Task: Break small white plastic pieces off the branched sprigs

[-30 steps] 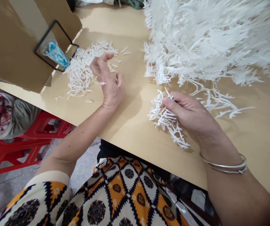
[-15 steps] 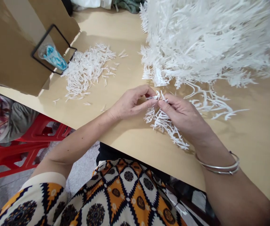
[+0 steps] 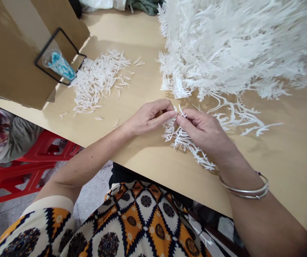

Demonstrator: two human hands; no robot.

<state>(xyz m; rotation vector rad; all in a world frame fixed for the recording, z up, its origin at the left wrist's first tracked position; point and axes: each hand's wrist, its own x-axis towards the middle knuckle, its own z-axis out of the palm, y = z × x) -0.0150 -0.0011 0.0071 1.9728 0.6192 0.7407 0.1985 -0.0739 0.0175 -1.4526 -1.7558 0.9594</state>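
Observation:
My left hand (image 3: 153,116) is closed in a pinch, thumb and forefinger together on the tip of a white, branching plastic-like sprig. Right beside it, my right hand (image 3: 207,130) is also closed, gripping the white sprig (image 3: 184,139) by its stem. Feathery side twigs of the sprig hang below both hands, just over the table; part of it is hidden behind the fingers. Small forked white pieces lie in a loose heap (image 3: 94,80) left of my hands. Beyond my right hand are thin, mostly bare white stems (image 3: 250,117).
A large pile of white feathery sprigs (image 3: 228,46) covers the back right of the table (image 3: 148,164). At the left stand a cardboard box (image 3: 16,53) and a black wire frame (image 3: 70,41) with a clear cup (image 3: 61,66) holding something blue and white. Red stools (image 3: 49,146) and a seated person are at left.
Both hands have shifted slightly left. My left forefinger has come down closer to the thumb, and a small gap now shows between the two hands' fingertips.

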